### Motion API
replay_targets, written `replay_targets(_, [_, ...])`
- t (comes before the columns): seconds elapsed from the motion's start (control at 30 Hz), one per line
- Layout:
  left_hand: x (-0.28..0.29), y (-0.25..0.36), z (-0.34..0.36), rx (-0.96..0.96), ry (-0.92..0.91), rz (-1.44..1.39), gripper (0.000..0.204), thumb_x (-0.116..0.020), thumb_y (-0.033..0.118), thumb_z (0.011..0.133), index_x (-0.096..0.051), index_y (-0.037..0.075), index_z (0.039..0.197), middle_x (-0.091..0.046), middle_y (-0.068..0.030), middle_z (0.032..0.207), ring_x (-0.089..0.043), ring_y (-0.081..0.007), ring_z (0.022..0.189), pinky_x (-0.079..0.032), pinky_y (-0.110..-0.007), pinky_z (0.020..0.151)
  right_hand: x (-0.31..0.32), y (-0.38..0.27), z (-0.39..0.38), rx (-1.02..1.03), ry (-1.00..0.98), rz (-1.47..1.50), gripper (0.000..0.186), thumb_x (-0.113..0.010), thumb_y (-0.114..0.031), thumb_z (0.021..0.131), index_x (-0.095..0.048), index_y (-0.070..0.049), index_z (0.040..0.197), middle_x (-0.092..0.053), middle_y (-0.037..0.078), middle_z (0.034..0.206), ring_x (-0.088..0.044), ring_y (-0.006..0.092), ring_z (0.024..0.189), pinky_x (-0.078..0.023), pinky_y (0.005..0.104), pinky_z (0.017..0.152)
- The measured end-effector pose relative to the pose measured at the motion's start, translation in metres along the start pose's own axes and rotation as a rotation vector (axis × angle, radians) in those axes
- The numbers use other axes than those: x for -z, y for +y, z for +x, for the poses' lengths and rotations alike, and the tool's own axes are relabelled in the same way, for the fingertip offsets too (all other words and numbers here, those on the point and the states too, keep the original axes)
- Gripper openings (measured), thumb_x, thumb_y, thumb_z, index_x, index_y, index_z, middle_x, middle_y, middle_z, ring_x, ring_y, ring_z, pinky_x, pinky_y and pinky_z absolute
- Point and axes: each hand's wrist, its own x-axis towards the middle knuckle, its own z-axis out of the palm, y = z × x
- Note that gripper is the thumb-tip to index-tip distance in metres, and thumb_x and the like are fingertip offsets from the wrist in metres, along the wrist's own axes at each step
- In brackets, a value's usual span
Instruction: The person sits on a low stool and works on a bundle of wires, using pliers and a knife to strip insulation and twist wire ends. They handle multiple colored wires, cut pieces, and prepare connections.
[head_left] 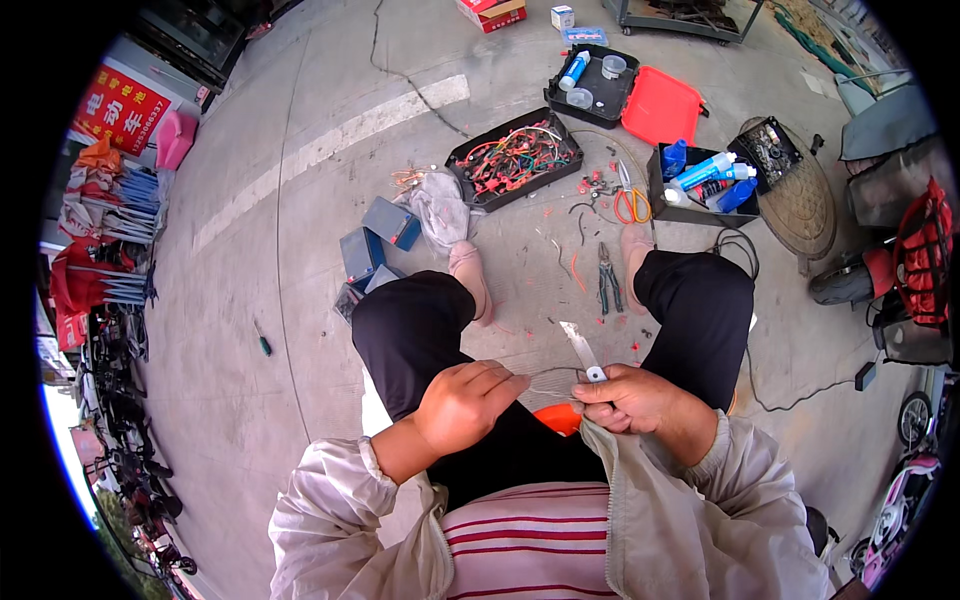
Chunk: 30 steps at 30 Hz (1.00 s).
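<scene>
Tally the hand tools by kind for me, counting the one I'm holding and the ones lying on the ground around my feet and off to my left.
Knife, in the right hand: 1
Orange-handled scissors: 1
Pliers: 1
Screwdriver, off to the left: 1
Total: 4

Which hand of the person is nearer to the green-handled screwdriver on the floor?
Left. The left hand is to the right of the screwdriver; the right hand, which holds a knife, is farther to the right.
</scene>
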Motion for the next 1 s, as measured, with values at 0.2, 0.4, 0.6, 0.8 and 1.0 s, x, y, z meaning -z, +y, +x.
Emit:
replay_targets(0.2, [0.005,-0.017,0.006,0.430,-0.314,-0.400,0.011,-0.064,0.005,0.086,-0.070,0.004,0.096,-0.069,-0.0111,0.080,-0.068,-0.0238,0.075,-0.055,-0.031,0.069,-0.017,-0.001,0.004,0.624,0.336,-0.998,0.026,-0.065,-0.025,0.092,-0.062,-0.002,0.103,-0.064,0.008,0.077,-0.060,0.0197,0.065,-0.049,0.0313,0.064])
replay_targets(0.4, [0.016,-0.035,0.017,0.843,-0.570,-1.032,0.020,-0.059,0.014,0.097,-0.068,-0.002,0.102,-0.069,-0.0059,0.081,-0.066,-0.0120,0.077,-0.054,-0.026,0.071,-0.013,-0.020,-0.005,0.947,0.392,-1.522,0.024,-0.068,-0.020,0.086,-0.062,-0.003,0.103,-0.065,0.012,0.084,-0.065,0.0285,0.076,-0.050,0.0362,0.064])
replay_targets(0.6, [0.042,-0.033,0.056,0.479,-0.267,-0.597,0.012,-0.063,0.008,0.091,-0.069,0.000,0.097,-0.068,-0.0097,0.080,-0.068,-0.0206,0.077,-0.055,-0.029,0.071,-0.006,-0.046,-0.004,0.675,0.182,-0.760,0.013,-0.062,-0.017,0.093,-0.062,-0.004,0.095,-0.060,0.005,0.070,-0.051,0.0136,0.052,-0.041,0.0260,0.049])
replay_targets(0.8, [0.058,-0.065,0.115,-0.112,0.212,0.117,0.009,-0.069,0.000,0.079,-0.069,0.000,0.089,-0.069,-0.0098,0.084,-0.068,-0.0267,0.079,-0.056,-0.035,0.070,-0.003,-0.111,0.009,0.332,-0.015,0.232,0.019,-0.055,-0.018,0.097,-0.060,-0.002,0.087,-0.054,0.005,0.064,-0.037,0.0074,0.047,-0.028,0.0237,0.044])
replay_targets(1.0, [0.052,-0.135,0.151,0.491,-0.129,-0.616,0.008,-0.061,0.003,0.090,-0.068,0.001,0.093,-0.070,-0.0071,0.080,-0.068,-0.0185,0.076,-0.053,-0.029,0.067,0.009,-0.191,0.042,0.907,0.449,-0.869,0.029,-0.074,-0.008,0.083,-0.058,-0.004,0.107,-0.067,0.008,0.088,-0.065,0.0152,0.073,-0.051,0.0284,0.061])
